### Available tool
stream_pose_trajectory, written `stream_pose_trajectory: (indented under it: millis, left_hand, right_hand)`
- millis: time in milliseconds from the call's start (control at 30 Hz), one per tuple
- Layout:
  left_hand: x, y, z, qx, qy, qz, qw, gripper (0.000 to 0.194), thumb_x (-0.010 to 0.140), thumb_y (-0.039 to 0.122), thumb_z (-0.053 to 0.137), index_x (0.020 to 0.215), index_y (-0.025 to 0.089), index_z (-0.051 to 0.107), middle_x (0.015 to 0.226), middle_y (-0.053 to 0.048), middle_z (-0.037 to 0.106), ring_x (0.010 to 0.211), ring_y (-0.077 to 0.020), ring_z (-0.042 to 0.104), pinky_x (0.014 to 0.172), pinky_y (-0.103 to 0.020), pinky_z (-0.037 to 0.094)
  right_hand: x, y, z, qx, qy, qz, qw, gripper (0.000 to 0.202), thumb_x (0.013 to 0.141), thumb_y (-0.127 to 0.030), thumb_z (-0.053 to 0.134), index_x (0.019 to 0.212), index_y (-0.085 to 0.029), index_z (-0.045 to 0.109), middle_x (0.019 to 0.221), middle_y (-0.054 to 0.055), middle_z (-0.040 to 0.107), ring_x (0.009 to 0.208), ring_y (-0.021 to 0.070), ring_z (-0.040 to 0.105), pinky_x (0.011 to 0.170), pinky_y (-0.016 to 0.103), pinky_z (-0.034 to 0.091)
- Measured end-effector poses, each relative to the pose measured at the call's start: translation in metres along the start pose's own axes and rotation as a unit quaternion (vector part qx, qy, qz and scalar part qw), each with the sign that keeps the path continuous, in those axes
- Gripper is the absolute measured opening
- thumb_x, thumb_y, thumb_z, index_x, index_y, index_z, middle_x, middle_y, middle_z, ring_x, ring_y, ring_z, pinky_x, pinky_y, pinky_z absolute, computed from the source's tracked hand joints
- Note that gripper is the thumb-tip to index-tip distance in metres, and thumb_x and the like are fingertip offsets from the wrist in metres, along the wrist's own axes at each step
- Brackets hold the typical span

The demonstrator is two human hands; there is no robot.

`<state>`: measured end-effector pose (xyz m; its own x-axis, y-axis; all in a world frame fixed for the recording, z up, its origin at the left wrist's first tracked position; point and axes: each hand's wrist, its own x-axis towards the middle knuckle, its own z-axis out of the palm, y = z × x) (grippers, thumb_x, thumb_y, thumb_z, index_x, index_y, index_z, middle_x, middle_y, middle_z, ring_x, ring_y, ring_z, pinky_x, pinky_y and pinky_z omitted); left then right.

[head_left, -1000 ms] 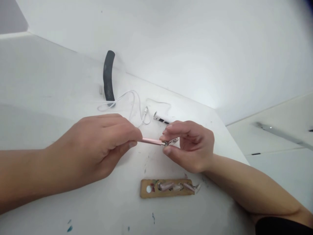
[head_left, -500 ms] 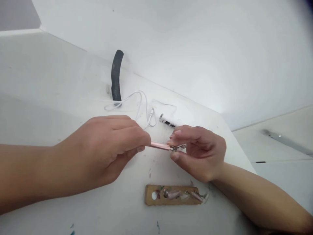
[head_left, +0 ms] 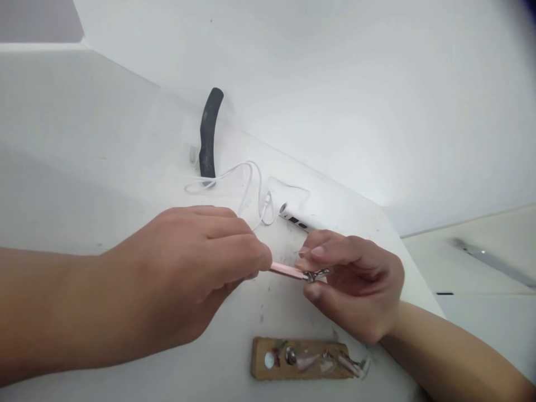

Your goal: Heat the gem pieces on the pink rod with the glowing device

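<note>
My left hand [head_left: 209, 262] is closed round a thin pink pen-like stick [head_left: 287, 271], which points to the right. Between thumb and fingertips, my right hand [head_left: 355, 279] pinches a small shiny metallic piece [head_left: 317, 274] with an openwork look. The stick's end touches that piece or lies right against it; which of the two I cannot tell. Below both hands, a brown wooden strip [head_left: 260, 371] lies on the white table, with a round hole or disc near its left end and several small shiny, pinkish and clear pieces on it.
A white cylindrical device [head_left: 296, 216] with a dark panel lies just beyond my right hand. White cable [head_left: 251, 167] loops across the table [head_left: 159, 363] behind my hands. A dark curved bar [head_left: 208, 134] is farther back, near the white wall [head_left: 335, 100].
The whole view has shifted, so the hands and the table things sit slightly lower and to the right. Both hands keep the same grip on the stick and the metallic piece.
</note>
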<state>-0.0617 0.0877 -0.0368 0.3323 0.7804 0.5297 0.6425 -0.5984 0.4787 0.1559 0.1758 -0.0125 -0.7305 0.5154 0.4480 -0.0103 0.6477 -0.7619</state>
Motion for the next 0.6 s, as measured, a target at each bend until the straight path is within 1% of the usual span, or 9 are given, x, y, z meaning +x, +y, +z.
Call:
stream_pose_trajectory:
  millis: [100,267,400,500,600]
  left_hand:
    - [-0.001,0.0,0.001,0.001,0.014,-0.005,1.0,0.027,0.082,0.008,0.039,0.086,0.023,0.061,0.074,-0.001,0.063,0.066,-0.0128,0.056,0.054,-0.023,0.043]
    - [-0.001,0.0,0.004,0.006,0.022,-0.008,1.0,0.028,0.081,0.007,0.039,0.084,0.022,0.062,0.072,-0.001,0.062,0.065,-0.0129,0.055,0.053,-0.024,0.042]
    - [0.001,-0.001,0.005,0.012,0.029,-0.017,0.999,0.026,0.083,0.011,0.038,0.083,0.022,0.062,0.073,-0.001,0.062,0.065,-0.0132,0.056,0.054,-0.024,0.042]
    - [0.004,-0.004,0.005,0.023,0.038,-0.044,0.998,0.022,0.086,0.017,0.04,0.08,0.021,0.061,0.073,-0.001,0.062,0.064,-0.0133,0.055,0.055,-0.024,0.041]
    - [0.006,-0.006,0.004,0.024,0.048,-0.068,0.996,0.021,0.087,0.021,0.04,0.081,0.02,0.06,0.073,-0.001,0.062,0.065,-0.0134,0.055,0.057,-0.024,0.041]
  right_hand:
    - [-0.001,0.001,-0.001,0.002,0.005,0.005,1.0,0.046,0.058,0.001,0.063,0.097,-0.025,0.067,0.071,0.004,0.071,0.065,0.0203,0.061,0.061,0.039,0.051]
    - [-0.003,0.004,-0.004,0.001,-0.001,0.013,1.0,0.046,0.059,0.001,0.063,0.098,-0.024,0.066,0.072,0.005,0.071,0.064,0.0197,0.06,0.059,0.038,0.051]
    - [-0.003,0.002,-0.006,0.001,0.0,0.013,1.0,0.045,0.059,0.001,0.062,0.098,-0.022,0.066,0.072,0.005,0.07,0.068,0.0202,0.06,0.06,0.038,0.051]
    - [-0.003,-0.001,-0.006,0.0,0.0,0.01,1.0,0.045,0.059,0.002,0.062,0.098,-0.022,0.065,0.072,0.004,0.07,0.069,0.0197,0.061,0.061,0.037,0.051]
    - [-0.006,-0.006,-0.008,-0.019,-0.002,0.007,1.0,0.048,0.058,0.003,0.063,0.099,-0.022,0.064,0.074,0.004,0.071,0.069,0.0195,0.062,0.066,0.038,0.051]
